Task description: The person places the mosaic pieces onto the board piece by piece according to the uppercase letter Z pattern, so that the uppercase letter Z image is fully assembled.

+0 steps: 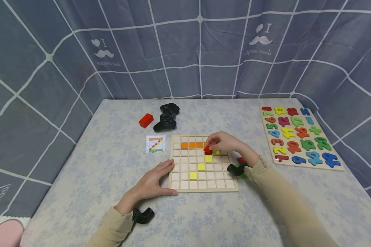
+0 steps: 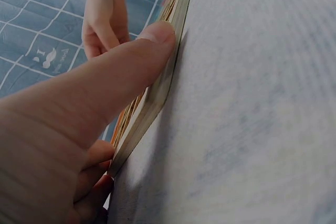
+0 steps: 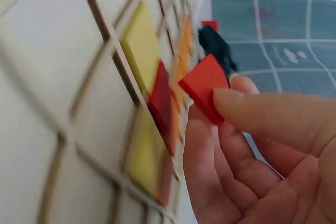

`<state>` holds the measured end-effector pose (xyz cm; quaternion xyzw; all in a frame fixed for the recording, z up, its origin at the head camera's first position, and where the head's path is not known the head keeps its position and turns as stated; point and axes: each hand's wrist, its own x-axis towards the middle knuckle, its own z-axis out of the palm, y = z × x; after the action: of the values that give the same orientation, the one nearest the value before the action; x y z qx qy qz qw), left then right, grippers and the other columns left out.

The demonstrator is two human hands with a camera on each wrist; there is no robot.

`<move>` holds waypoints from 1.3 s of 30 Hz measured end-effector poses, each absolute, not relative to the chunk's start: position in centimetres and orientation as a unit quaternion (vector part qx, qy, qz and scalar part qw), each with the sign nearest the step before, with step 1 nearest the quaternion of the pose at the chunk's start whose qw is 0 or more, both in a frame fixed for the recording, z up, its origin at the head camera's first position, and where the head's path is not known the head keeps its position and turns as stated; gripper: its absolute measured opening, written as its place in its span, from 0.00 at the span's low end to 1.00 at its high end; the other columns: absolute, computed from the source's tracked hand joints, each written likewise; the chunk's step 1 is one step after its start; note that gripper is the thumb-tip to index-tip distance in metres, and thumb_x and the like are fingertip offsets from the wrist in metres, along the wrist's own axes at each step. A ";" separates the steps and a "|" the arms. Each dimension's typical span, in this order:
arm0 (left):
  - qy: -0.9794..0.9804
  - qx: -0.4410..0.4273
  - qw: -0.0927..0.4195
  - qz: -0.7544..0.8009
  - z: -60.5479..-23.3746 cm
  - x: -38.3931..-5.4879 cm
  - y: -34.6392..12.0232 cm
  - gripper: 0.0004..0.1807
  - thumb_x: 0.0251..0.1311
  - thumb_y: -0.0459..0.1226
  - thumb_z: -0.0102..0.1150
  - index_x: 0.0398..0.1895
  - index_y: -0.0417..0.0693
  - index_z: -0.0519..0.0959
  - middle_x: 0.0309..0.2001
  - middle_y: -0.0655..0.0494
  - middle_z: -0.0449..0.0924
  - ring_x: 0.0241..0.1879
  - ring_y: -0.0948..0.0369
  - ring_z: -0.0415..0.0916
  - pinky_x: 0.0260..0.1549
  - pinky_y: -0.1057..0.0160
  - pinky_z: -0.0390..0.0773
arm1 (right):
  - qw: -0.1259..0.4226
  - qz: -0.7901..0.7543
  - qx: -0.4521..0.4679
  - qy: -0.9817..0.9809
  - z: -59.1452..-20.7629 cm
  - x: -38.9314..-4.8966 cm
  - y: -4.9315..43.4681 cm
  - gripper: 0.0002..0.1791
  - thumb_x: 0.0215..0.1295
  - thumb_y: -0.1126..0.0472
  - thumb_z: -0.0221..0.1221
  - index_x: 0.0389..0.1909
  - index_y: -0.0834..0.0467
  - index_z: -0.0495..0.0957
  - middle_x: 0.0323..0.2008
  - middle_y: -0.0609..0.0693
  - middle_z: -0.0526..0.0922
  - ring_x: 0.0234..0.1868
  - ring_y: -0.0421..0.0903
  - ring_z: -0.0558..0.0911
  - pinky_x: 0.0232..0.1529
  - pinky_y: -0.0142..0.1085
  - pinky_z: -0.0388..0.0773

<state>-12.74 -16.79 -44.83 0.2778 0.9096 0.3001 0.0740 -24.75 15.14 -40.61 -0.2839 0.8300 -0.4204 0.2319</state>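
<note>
A wooden grid board (image 1: 214,185) lies on the table. My right hand (image 1: 224,141) pinches a red square tile (image 3: 203,85) between thumb and fingers, tilted just above the board's upper rows. Below it in the right wrist view, another red tile (image 3: 160,100) sits in a cell between yellow tiles (image 3: 140,48). Orange tiles (image 1: 192,145) form a row near the board's top, while more yellow ones (image 1: 193,175) step diagonally down to the left. With fingers extended, my left hand (image 1: 151,181) touches the board's left edge, its thumb at the lower left corner.
A pattern card (image 1: 156,150) lies left of the board. Behind it are a red block (image 1: 146,120) and a black game controller (image 1: 168,116). Green pieces (image 1: 243,176) and a red one (image 1: 241,160) lie beside my right wrist. A number puzzle board (image 1: 303,166) is at the right.
</note>
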 end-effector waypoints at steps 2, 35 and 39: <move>0.909 0.279 0.077 0.301 -44.8 -12.8 -16.7 0.55 0.42 0.61 0.68 0.69 0.41 0.60 0.72 0.55 0.52 0.71 0.56 0.47 0.68 0.55 0.53 | 0.261 -0.420 -0.292 0.819 -40.9 -24.9 14.3 0.10 0.63 0.70 0.56 0.44 0.67 0.78 0.39 0.54 0.82 0.40 0.47 0.80 0.42 0.37 0.78; 0.911 0.276 0.075 0.297 -44.9 -12.8 -16.7 0.55 0.42 0.62 0.67 0.69 0.41 0.60 0.72 0.55 0.52 0.71 0.57 0.47 0.67 0.55 0.54 | 0.233 -0.435 -0.318 0.810 -40.7 -23.0 13.5 0.11 0.60 0.71 0.60 0.44 0.65 0.79 0.41 0.56 0.82 0.37 0.46 0.81 0.39 0.38 0.79; 0.911 0.278 0.074 0.297 -44.8 -12.8 -16.7 0.55 0.42 0.62 0.67 0.69 0.40 0.60 0.72 0.54 0.52 0.71 0.56 0.47 0.67 0.54 0.54 | 0.203 -0.444 -0.311 0.815 -39.4 -22.7 15.3 0.13 0.62 0.67 0.60 0.47 0.65 0.78 0.44 0.58 0.81 0.38 0.47 0.80 0.41 0.40 0.78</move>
<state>-12.82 -16.69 -44.79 0.2782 0.9105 0.2968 0.0737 -22.67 15.34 -39.37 -0.3109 0.8154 -0.4441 0.2029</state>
